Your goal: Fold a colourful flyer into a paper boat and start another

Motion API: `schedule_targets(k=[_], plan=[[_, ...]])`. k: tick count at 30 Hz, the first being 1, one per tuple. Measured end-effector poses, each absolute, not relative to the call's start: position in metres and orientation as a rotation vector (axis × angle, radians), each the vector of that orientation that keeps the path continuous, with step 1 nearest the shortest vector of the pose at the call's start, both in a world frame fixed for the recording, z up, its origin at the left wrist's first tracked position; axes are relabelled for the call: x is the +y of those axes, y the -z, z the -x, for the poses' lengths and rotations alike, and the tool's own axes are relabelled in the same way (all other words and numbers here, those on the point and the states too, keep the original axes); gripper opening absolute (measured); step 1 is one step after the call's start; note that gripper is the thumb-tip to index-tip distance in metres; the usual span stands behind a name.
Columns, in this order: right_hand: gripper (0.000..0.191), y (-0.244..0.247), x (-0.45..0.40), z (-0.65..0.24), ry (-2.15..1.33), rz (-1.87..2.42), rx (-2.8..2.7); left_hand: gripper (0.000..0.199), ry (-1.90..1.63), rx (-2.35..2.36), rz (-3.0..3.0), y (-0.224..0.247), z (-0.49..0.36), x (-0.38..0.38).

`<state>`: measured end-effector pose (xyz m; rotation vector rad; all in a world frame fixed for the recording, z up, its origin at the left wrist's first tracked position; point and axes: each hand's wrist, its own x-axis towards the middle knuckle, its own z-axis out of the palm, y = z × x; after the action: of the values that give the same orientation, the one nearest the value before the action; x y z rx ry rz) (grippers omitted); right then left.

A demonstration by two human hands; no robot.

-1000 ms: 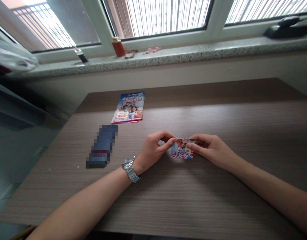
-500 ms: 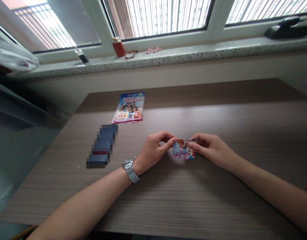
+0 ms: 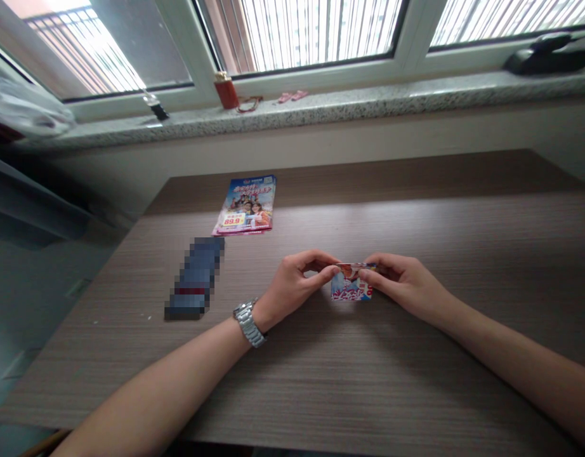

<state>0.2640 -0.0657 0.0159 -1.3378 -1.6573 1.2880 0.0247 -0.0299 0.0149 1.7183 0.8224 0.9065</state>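
Note:
A small folded flyer (image 3: pixel 350 289), printed in blue, white, pink and orange, is held just over the table in front of me. My left hand (image 3: pixel 297 282) pinches its upper left corner between thumb and fingers; a metal watch is on that wrist. At the upper right edge, my right hand (image 3: pixel 398 278) grips the same flyer, with the thumb on the near face and the fingers behind. The far side of the flyer is hidden from me.
Flyers (image 3: pixel 247 206) lie stacked at the back left of the wooden table (image 3: pixel 445 209). Nearer stands a pixelated dark blue object (image 3: pixel 196 276). On the stone windowsill (image 3: pixel 368 105) are a red item (image 3: pixel 226 92), a small black-and-clear item (image 3: pixel 156 108) and a black device (image 3: pixel 552 56).
The folded flyer has shifted very slightly to the right and up, with both hands still on it. The other things have stayed where they were.

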Motion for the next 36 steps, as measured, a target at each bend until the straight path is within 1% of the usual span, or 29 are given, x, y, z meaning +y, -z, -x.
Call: schedule_targets(k=[6, 11, 23, 30, 36], plan=[[0.034, -0.017, -0.067, -0.263, -1.292, 1.321, -1.651, 0.021, -0.891, 0.844, -1.737, -0.016, -0.025, -0.030], [0.031, -0.023, -0.067, -0.262, -1.277, 1.309, -1.663, 0.021, -0.888, 0.856, -1.741, -0.016, -0.025, -0.031], [0.044, -0.027, -0.064, -0.268, -1.290, 1.317, -1.762, 0.022, -0.853, 0.852, -1.732, -0.019, -0.023, -0.029], [0.044, -0.030, -0.064, -0.269, -1.282, 1.303, -1.817, 0.023, -0.855, 0.863, -1.717, -0.020, -0.024, -0.029], [0.043, -0.027, -0.064, -0.265, -1.360, 1.289, -1.740, 0.021, -0.862, 0.880, -1.732, -0.020, -0.023, -0.028]])
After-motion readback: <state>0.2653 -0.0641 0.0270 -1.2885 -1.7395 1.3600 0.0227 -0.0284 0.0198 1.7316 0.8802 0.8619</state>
